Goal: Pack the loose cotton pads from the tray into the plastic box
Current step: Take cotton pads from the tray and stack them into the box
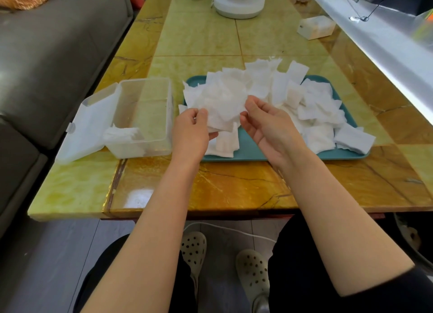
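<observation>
Over the teal tray [248, 149], our left hand [191, 131] and right hand [267, 125] pinch a bunch of cotton pads [222, 101]. We should square them first.

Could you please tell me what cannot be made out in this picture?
Head view: how many pads are in the bunch of cotton pads; they overlap, and the left hand and right hand cover its lower edge.
Head view: how many pads lie in the plastic box; its cloudy wall blurs them.
Head view: the white appliance at the far end; the top edge cuts it off.
</observation>
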`<action>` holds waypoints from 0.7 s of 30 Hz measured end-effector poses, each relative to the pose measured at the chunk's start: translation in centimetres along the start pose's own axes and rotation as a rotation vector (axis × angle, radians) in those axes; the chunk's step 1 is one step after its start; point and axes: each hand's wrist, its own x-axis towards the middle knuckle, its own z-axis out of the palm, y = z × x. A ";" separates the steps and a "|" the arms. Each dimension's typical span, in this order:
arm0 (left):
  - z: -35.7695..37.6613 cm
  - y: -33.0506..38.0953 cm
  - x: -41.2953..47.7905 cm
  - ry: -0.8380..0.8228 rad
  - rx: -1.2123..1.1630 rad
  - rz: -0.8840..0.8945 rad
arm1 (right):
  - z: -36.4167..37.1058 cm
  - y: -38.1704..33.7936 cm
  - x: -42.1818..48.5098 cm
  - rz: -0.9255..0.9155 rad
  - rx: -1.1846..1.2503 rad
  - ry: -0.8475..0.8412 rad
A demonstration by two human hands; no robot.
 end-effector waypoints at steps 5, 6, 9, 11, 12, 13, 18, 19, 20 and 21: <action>0.2 0.3 -0.3 -0.009 -0.061 0.003 | 0.5 1.0 -0.3 -0.008 -0.177 0.014; 0.2 0.3 -0.3 -0.012 -0.072 -0.001 | 0.6 1.3 -0.3 -0.013 -0.231 0.026; 0.3 0.3 -0.4 -0.008 -0.082 -0.020 | 0.8 1.5 -0.3 -0.023 -0.311 0.051; 0.3 0.3 -0.3 -0.010 -0.098 -0.040 | 0.8 1.5 -0.4 -0.031 -0.313 0.059; 0.3 0.3 -0.3 -0.013 -0.106 -0.048 | 0.8 1.4 -0.4 -0.036 -0.314 0.062; 0.4 0.4 -0.4 -0.013 -0.108 -0.054 | 0.8 1.5 -0.4 -0.040 -0.316 0.063; 0.6 1.2 -0.4 -0.036 -0.196 -0.146 | 0.7 1.7 -0.3 -0.081 -0.390 0.071; 0.6 1.2 -0.3 -0.047 -0.190 -0.154 | 0.7 1.7 -0.3 -0.089 -0.406 0.067; 0.6 1.2 -0.4 -0.053 -0.134 -0.133 | 0.6 1.7 -0.2 -0.095 -0.414 0.061; 0.6 1.0 -0.4 -0.054 -0.065 -0.098 | 0.6 1.6 -0.3 -0.097 -0.424 0.060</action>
